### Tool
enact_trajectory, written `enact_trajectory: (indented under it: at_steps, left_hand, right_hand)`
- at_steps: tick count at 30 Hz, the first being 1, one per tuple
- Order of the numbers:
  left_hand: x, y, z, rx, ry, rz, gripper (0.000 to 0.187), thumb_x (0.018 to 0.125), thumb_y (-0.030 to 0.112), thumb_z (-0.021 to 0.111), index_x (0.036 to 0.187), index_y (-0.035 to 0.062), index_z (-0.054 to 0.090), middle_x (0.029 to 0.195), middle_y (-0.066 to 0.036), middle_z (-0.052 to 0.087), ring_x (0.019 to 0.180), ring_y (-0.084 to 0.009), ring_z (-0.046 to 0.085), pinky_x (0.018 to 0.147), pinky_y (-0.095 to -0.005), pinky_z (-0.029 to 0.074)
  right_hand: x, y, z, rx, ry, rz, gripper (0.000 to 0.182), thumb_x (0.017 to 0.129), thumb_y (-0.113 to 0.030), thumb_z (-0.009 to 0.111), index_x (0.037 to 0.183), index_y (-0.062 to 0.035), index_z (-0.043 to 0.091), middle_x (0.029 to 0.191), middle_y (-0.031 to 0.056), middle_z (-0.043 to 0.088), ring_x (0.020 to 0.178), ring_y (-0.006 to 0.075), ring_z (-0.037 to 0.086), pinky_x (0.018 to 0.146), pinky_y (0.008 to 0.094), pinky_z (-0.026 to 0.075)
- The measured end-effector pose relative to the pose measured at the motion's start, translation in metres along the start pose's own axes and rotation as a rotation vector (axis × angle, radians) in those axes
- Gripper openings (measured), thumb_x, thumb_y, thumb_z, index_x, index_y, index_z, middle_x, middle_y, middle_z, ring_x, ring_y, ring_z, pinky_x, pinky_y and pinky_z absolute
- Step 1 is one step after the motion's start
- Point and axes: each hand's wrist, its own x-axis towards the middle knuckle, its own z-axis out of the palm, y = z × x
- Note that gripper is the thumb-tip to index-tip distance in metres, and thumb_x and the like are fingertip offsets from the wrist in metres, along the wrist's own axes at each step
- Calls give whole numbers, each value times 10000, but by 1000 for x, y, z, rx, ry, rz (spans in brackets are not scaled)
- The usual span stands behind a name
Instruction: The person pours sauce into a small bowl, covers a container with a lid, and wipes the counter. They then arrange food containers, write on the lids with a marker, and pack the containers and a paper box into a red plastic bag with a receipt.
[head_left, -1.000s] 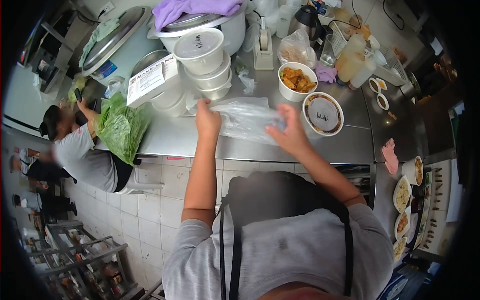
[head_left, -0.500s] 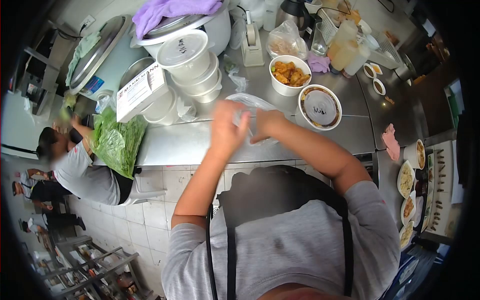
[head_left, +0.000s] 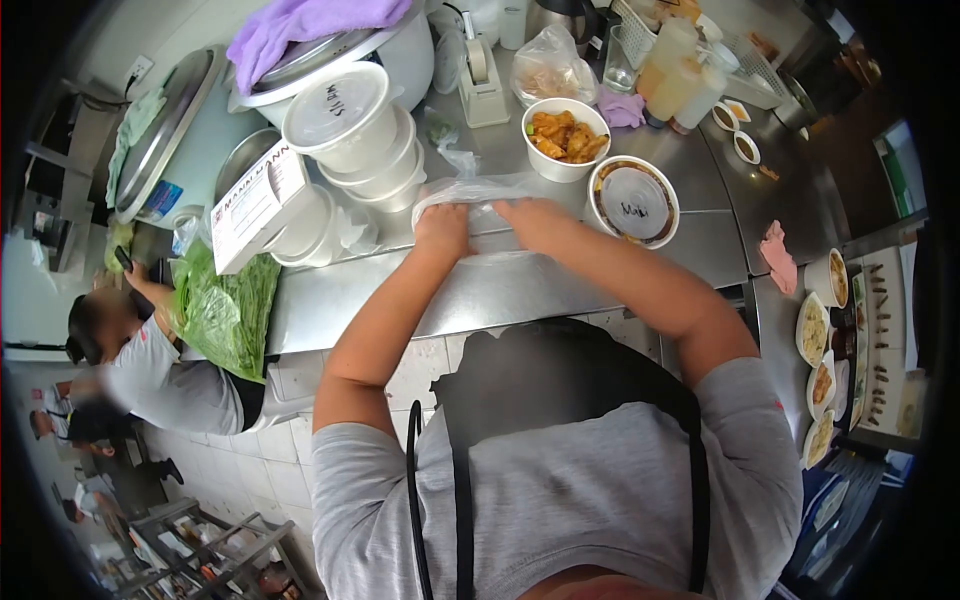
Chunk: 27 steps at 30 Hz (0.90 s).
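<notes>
A clear plastic bag [head_left: 482,190] lies on the steel counter, stretched between both hands. My left hand [head_left: 442,230] is closed on its left side, fingers curled into the film. Opposite it, my right hand [head_left: 530,222] has its fingers bent onto the bag's right side. Just beyond the right hand stand an open white bowl of orange-glazed food [head_left: 566,138] and a lidded round bowl with handwriting [head_left: 634,202]. Stacked white lidded tubs [head_left: 345,110] rise left of the bag, beside a white printed box [head_left: 262,205].
Leafy greens in plastic [head_left: 228,310] lie at the counter's left, near a seated co-worker [head_left: 175,375]. A tape dispenser [head_left: 482,90], a knotted bag [head_left: 550,68] and sauce bottles [head_left: 668,75] stand behind. Filled dishes [head_left: 813,328] line the right side.
Both hands have come down onto the bag, which is now spread wider and flatter between them. The view has shifted slightly, and the seated co-worker's arm and head have moved.
</notes>
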Motion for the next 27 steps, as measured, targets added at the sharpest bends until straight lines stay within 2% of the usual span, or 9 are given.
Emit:
enact_trajectory:
  at_steps: [1, 3, 6, 9, 12, 14, 17, 24, 27]
  left_hand:
    - [-12, 11, -19, 136, -55, 3, 866, 546, 370, 722, 1265, 143, 295, 1355, -104, 174, 1213, -356, 216, 1020, -411, 113]
    - [-12, 17, -10, 247, -56, 84, 905, 531, 388, 727, 1277, 147, 275, 1361, -98, 154, 1231, -338, 177, 1017, -422, 115]
    - [-30, 25, -29, 258, -178, 266, 842, 535, 346, 729, 1255, 188, 323, 1354, -70, 169, 1241, -330, 141, 1004, -437, 147]
    - [-26, 2, -24, 187, -101, 485, 672, 538, 253, 723, 1148, 193, 446, 1249, -66, 346, 1181, -312, 270, 962, -415, 251]
    - [-1, -30, 1, 103, 19, 645, 470, 531, 184, 712, 968, 146, 541, 1040, -54, 506, 1036, -277, 430, 863, -365, 362]
    - [4, -37, 3, 44, 87, 690, 358, 525, 158, 703, 846, 105, 553, 877, -52, 556, 900, -265, 511, 771, -347, 413]
    - [5, -41, 6, -63, 119, 670, 352, 519, 178, 705, 804, 78, 525, 814, -69, 548, 797, -282, 526, 687, -370, 418]
    - [-3, -35, 17, -219, 240, 605, 362, 535, 195, 704, 818, 73, 514, 810, -97, 547, 781, -304, 526, 658, -383, 419]
    - [-7, -25, 15, -203, 214, 570, 376, 548, 188, 699, 856, 66, 521, 822, -107, 556, 781, -306, 532, 670, -382, 422]
  right_hand:
    - [-1, -2, 0, -133, 151, -71, 236, 737, -112, 477, 968, -63, 473, 767, 141, 569, 780, 283, 570, 636, 400, 452]
    - [1, -10, 1, -403, 454, -222, 240, 731, -104, 491, 968, -70, 479, 774, 134, 577, 785, 278, 572, 630, 389, 457]
    - [16, -11, -6, -187, -83, -263, 199, 729, -109, 506, 926, -85, 520, 814, 122, 587, 806, 269, 574, 642, 390, 457]
    - [15, 15, -9, -271, -322, -158, 186, 733, -125, 510, 914, -92, 537, 836, 111, 591, 830, 271, 572, 657, 387, 458]
    - [4, 12, -12, -253, -361, -117, 255, 708, -120, 538, 955, -72, 492, 799, 134, 583, 784, 291, 575, 640, 395, 456]
    - [0, 10, 0, -190, -335, -85, 247, 700, -126, 549, 933, -67, 491, 792, 136, 581, 776, 291, 576, 635, 396, 458]
    - [-9, 9, 3, -136, -280, -106, 180, 728, -114, 497, 905, -78, 509, 841, 135, 571, 801, 280, 570, 661, 393, 454]
    - [-45, 25, 41, -60, 183, -386, 103, 695, -99, 485, 793, -97, 519, 820, 68, 510, 760, 251, 534, 672, 358, 443]
    - [-58, 26, 27, -8, 224, -331, 91, 667, -95, 515, 758, -92, 512, 813, 55, 503, 795, 236, 515, 648, 336, 439]
